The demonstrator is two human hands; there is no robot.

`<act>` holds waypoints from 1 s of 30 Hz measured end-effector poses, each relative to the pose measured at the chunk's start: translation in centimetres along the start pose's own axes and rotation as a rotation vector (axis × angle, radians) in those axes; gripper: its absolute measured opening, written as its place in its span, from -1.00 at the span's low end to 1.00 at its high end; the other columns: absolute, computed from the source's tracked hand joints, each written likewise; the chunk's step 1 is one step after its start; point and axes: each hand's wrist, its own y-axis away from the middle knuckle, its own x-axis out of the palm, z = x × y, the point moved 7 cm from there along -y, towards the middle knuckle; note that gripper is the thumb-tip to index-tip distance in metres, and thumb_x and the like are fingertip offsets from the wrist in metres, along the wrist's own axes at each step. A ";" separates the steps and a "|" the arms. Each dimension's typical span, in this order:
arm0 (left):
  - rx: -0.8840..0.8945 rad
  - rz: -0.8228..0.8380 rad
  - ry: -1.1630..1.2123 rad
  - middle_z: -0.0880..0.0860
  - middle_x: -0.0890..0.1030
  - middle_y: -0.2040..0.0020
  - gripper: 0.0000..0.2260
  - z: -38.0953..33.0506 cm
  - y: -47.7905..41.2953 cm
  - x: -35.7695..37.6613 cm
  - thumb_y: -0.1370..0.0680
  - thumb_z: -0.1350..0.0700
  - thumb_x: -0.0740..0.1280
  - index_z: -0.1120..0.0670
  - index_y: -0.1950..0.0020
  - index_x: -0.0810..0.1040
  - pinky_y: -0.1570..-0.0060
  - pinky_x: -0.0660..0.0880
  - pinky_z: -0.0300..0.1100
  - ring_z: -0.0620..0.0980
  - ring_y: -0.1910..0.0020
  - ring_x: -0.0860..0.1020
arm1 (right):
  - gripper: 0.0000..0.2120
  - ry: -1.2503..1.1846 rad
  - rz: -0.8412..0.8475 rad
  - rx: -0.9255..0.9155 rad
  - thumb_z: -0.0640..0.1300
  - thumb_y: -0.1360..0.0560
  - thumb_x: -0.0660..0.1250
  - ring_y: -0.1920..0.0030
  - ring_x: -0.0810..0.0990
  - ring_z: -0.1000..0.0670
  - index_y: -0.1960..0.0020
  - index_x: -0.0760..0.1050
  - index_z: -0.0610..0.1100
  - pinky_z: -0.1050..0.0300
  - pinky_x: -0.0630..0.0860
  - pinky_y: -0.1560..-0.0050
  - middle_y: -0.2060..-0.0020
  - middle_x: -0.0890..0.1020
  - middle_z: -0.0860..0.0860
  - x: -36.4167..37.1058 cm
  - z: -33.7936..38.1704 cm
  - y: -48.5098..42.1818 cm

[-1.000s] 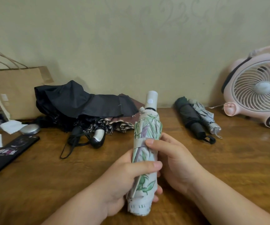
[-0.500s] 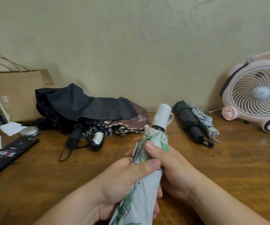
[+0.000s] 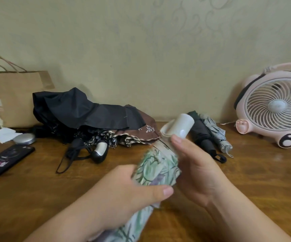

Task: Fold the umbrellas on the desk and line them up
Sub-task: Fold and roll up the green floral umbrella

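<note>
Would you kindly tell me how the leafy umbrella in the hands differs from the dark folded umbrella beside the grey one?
The leafy umbrella is pale with a white handle; the dark umbrella is plain with a black handle. The left hand and right hand hold the leafy umbrella tilted; the dark umbrella lies on the desk. Both are folded.

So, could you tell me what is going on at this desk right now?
A person is folding umbrellas. The left hand grips the rolled canopy of a leaf-print umbrella, held tilted above the desk, while the right hand holds it just below its white handle. Two folded umbrellas, a dark one and a grey patterned one, lie side by side near the pink fan. A black umbrella and a brown umbrella lie unfolded in a heap at the back.
</note>
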 end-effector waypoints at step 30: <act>0.399 -0.823 -0.829 -0.17 0.18 -0.52 -0.27 -2.2 1.9 -6.1 -0.30 -0.08 0.61 -0.27 -0.41 0.40 -0.60 -0.20 0.17 -0.11 -0.57 0.02 | -0.61 1.295 -0.080 0.128 0.26 -0.38 0.54 0.25 0.62 -0.07 -0.05 0.57 0.06 -0.13 0.61 0.20 0.18 0.69 0.06 0.2 0.2 0.8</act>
